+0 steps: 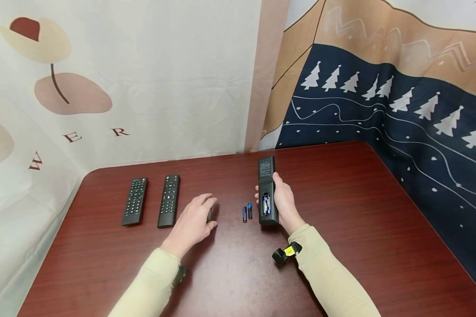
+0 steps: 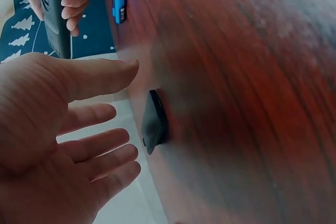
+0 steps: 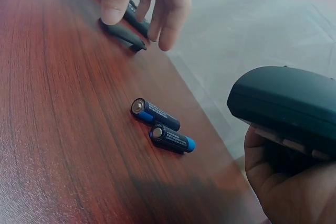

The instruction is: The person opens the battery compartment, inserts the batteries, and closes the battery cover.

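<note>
My right hand [image 1: 286,200] grips a black remote control [image 1: 266,178], held with its back up and its battery compartment uncovered. Blue-and-silver batteries [image 1: 266,205] sit inside that compartment. To the left of the remote, two loose blue-and-black batteries [image 3: 155,114] lie side by side on the table. My left hand [image 1: 192,225] hovers with fingers spread over a small black battery cover [image 2: 155,123]. In the left wrist view the cover rests on the tabletop, apart from the thumb and fingers; the head view shows only its edge beside the hand.
Two more black remotes, one on the far left [image 1: 135,201] and another beside it [image 1: 169,200], lie buttons up on the reddish-brown table [image 1: 341,189]. Behind the table hang a pale printed curtain [image 1: 182,88] and a dark blue cloth with white trees [image 1: 341,114].
</note>
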A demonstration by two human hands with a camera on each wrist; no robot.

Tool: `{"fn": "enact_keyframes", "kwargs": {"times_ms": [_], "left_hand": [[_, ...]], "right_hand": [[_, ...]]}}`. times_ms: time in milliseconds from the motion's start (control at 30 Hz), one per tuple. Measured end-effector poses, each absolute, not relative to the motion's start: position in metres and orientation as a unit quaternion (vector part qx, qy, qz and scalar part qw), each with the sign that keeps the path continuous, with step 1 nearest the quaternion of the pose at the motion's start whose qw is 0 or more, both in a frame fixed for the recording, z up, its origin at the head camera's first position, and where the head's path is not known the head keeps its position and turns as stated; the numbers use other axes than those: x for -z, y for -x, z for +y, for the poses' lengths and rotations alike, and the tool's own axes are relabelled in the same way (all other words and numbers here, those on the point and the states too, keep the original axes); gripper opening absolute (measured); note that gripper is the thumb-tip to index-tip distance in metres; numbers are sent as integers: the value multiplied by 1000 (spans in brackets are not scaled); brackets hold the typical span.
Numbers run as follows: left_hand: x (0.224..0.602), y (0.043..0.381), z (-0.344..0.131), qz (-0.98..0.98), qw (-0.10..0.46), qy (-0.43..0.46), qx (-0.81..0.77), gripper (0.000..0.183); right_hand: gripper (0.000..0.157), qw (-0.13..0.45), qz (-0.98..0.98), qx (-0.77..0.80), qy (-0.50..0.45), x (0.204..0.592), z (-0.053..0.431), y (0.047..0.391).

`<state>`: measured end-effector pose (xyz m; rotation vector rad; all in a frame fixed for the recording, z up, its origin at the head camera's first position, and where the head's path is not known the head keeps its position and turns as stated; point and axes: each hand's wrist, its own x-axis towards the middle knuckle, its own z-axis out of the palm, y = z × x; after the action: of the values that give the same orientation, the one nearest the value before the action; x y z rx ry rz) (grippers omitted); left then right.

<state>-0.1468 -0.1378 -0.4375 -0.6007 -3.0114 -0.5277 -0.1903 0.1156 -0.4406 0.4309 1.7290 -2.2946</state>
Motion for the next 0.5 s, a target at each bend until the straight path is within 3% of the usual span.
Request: {"fn": "enact_keyframes", "kwargs": {"times_ms": [500], "left_hand": [[441,151,-148,-969,-2,188,158,59]], "right_hand": [[63,120,589,785,-152,441,115,190]]}}
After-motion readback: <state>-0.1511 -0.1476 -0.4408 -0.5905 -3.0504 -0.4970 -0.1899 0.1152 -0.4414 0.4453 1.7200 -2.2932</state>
